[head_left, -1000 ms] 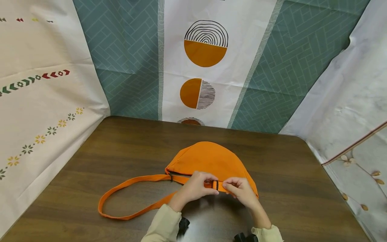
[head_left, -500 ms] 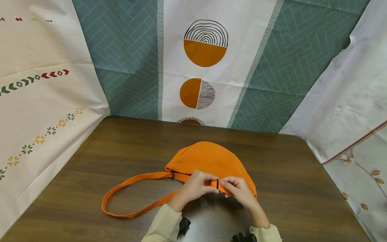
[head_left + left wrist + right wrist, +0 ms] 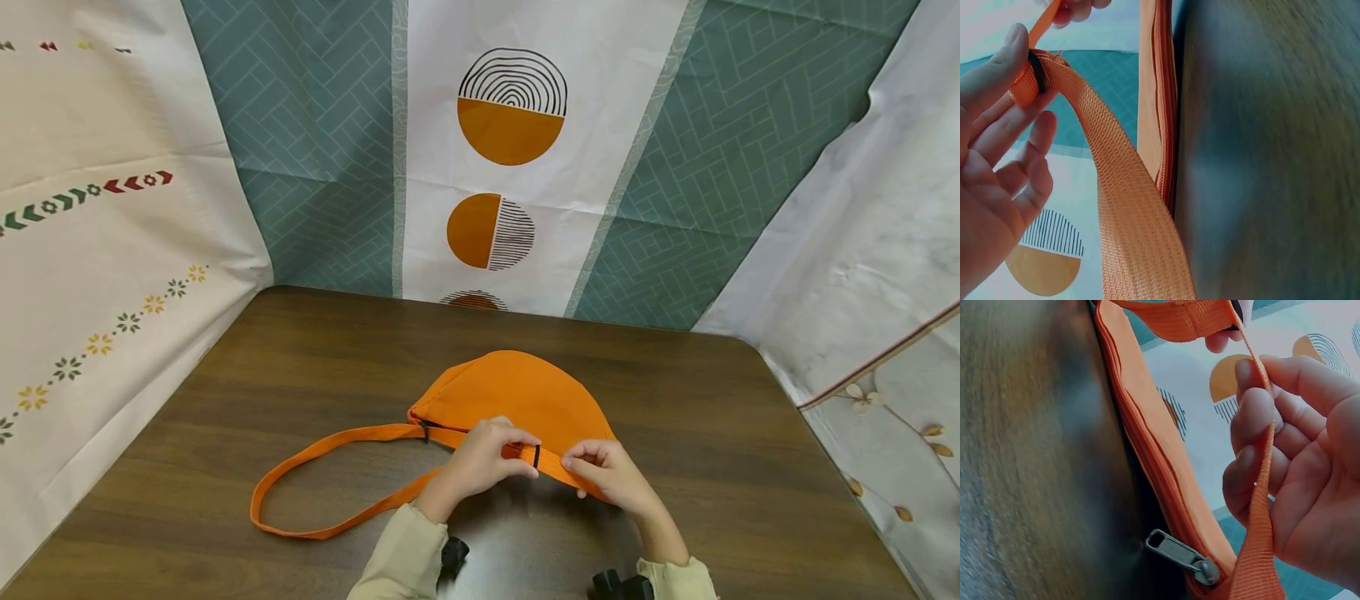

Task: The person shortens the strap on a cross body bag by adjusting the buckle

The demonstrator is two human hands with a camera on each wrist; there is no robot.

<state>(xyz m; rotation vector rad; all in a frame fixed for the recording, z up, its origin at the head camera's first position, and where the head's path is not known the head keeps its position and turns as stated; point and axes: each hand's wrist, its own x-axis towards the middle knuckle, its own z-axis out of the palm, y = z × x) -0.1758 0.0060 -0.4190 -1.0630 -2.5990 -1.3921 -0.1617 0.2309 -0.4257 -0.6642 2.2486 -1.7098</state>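
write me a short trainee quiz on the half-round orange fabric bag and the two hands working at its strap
1. True or false: the right hand pinches the flat, orange woven strap.
2. Which is nearer the narrow black buckle on that strap: A) the left hand or B) the right hand?
3. Fill in: the oblong grey metal zip pull shows in the ____ wrist view.

Key: 1. True. 2. A. 3. right.
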